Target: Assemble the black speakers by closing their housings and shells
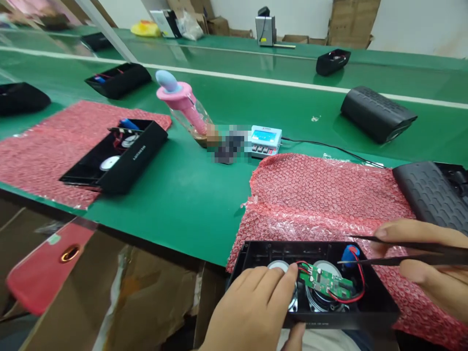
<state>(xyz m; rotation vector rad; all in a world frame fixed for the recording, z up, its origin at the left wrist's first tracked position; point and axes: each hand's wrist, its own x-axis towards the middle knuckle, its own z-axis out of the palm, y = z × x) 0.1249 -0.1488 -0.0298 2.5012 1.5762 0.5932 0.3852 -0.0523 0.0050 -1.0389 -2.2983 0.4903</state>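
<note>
Table: green table (183, 195), red bubble wrap (321, 195) beneath speaker case (376, 307).
Left hand (252, 307): grips speaker case's near edge.
Right hand (427, 273): pinches tweezers (409, 252), tips beside blue cylinder (347, 253).

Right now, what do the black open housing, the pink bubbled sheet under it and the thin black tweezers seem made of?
Black open housing: probably moulded plastic, matt, with thin walls and inner ribs. Pink bubbled sheet: plastic bubble wrap, translucent, glossy, rows of small blisters. Thin black tweezers: likely metal with a dark matt coating, judging by slim stiff arms; not certain.
</note>
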